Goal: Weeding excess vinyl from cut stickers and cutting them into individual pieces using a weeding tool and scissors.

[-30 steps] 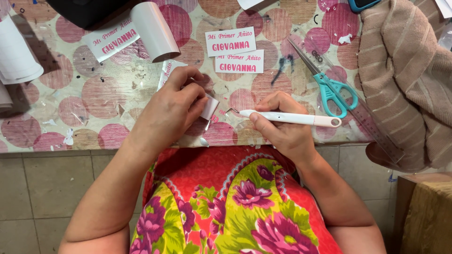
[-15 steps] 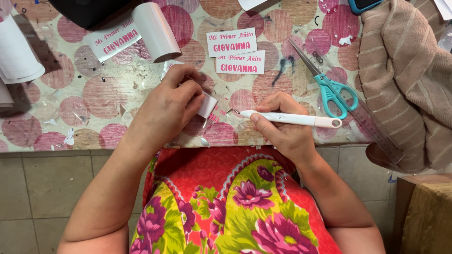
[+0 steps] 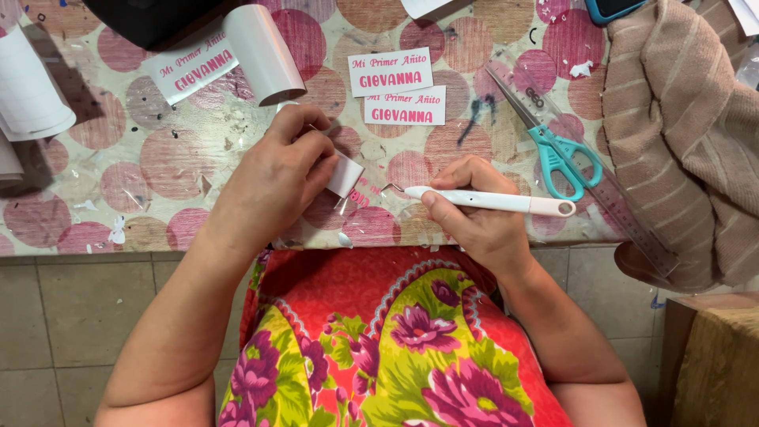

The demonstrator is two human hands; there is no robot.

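Observation:
My left hand pinches a small white sticker sheet against the table with polka-dot cover. My right hand grips a white weeding tool like a pen, its hooked metal tip pointing left, a short gap from the sheet. Pink letter bits lie between the two hands. Two finished white labels with pink lettering lie just beyond my hands.
Teal-handled scissors lie on a clear ruler at right. A striped beige cloth covers the right side. A white vinyl roll with a lettered strip and a black machine sit at upper left; another white roll lies far left.
My left hand has shifted slightly on the small sheet, turning it a little. The right hand and tool stay almost still.

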